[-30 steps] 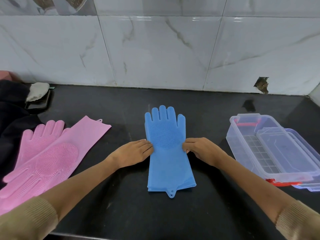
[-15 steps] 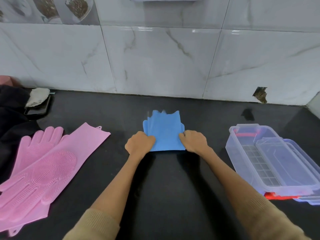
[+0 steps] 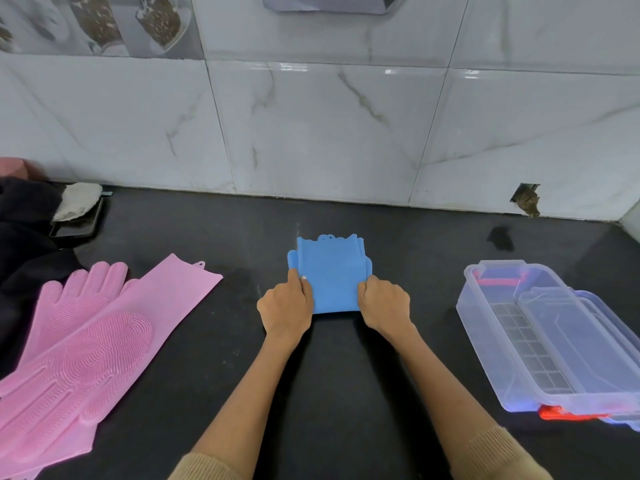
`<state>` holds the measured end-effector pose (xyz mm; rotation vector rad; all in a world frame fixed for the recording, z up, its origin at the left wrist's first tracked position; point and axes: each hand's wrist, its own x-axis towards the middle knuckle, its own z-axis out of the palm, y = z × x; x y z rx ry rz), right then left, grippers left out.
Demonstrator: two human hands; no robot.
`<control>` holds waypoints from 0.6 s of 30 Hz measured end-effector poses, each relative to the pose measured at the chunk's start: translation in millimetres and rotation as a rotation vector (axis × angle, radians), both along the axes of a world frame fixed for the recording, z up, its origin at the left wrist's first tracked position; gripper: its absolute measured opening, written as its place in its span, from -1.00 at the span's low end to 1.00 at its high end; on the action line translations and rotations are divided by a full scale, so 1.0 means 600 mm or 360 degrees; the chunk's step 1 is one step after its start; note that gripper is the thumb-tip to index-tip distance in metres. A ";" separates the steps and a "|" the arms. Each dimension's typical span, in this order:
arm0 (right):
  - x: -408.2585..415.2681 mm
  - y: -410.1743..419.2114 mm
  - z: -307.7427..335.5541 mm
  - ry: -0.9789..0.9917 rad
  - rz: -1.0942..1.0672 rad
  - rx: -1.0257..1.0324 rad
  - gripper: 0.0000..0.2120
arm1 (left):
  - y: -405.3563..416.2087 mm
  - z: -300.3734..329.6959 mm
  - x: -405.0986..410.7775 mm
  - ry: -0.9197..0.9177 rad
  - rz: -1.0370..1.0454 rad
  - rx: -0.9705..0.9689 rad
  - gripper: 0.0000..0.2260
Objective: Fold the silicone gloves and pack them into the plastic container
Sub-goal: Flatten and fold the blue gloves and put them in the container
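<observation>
Far left on the black counter [image 3: 214, 393]: pink gloves [image 3: 79, 344], flat and overlapping, same place as one second ago, not folded yet.

Centre: blue gloves [image 3: 329, 275], long and flat a second ago, now doubled in half, cuff edge brought up over the finger end, fold line at the near side. Left hand [image 3: 285, 308] at the left near corner, fingers curled and clamped on the edge of the blue gloves. Right hand [image 3: 382, 304] at the right near corner, fingers curled together on the other edge, likewise gripping. Both hands further from the body than a second ago, much as half a second ago.

Right: plastic container [image 3: 485, 327], open, well apart from the blue gloves, its lid [image 3: 595, 344] resting tilted in it; no glove inside.

Judgement: first fold done; probably one more fold, or a move to the container. Risk: springy silicone opening again on release.
</observation>
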<state>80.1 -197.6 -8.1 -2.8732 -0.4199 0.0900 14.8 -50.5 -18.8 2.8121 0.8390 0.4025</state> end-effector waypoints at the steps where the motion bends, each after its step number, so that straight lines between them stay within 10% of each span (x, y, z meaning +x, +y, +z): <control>1: -0.001 0.000 0.001 0.0008 -0.0021 0.0011 -0.88 | 0.000 0.001 0.002 0.0022 0.0009 0.0013 -0.72; 18: 0.009 0.013 -0.026 -0.0202 -0.0246 0.0186 -0.62 | -0.012 -0.013 0.008 -0.0284 0.0148 -0.0375 -0.66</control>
